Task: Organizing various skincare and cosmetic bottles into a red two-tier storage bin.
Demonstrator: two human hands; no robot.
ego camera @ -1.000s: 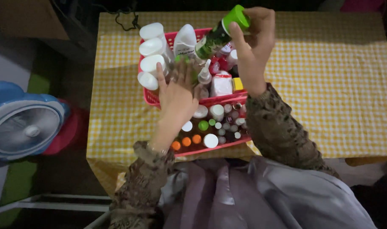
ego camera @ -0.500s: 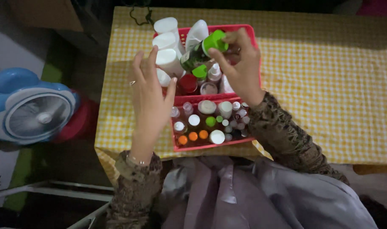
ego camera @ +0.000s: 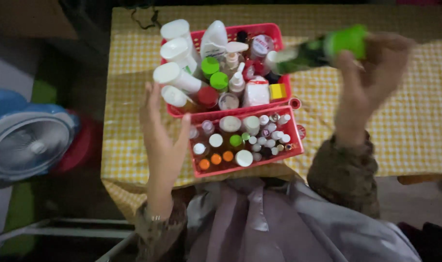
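2 red baskets (ego camera: 283, 127) of bottles; right hand (ego camera: 371, 77) clasps 1 green-capped bottle (ego camera: 318, 50), left hand (ego camera: 160, 136) spread, holding nothing.

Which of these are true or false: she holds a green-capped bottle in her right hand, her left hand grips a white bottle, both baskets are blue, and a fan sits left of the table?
1. The right hand holds a green-capped bottle. True.
2. The left hand grips a white bottle. False: it is open and holds nothing, raised beside the near basket.
3. Both baskets are blue. False: the near one and the far basket are red.
4. A blue and white fan sits left of the table. True.
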